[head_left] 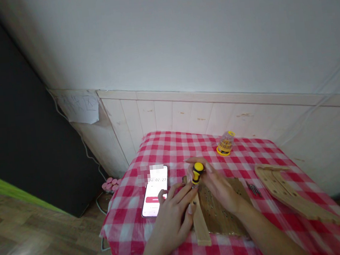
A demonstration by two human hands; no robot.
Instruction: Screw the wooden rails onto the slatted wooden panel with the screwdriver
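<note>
A short screwdriver [197,172] with a yellow-and-black handle stands nearly upright over a narrow wooden strip [202,228]. My right hand [222,188] is curved around its handle, the fingers reaching past its far side. My left hand [175,211] lies over the strip, thumb and fingers on the wood, with the fingertips close to the screwdriver's lower end. What the screwdriver's tip meets is hidden by these fingers. Beneath the right forearm is a brown wooden board [217,215] dotted with small holes, and the strip lies along its left edge.
A lit phone [155,191] showing a timer lies left of my left hand. Several dark screws [253,189] and curved, drilled wooden pieces [291,196] are on the right. A clear, yellow-based bit case [225,143] stands farther back on the checked tablecloth [183,142], near the wall.
</note>
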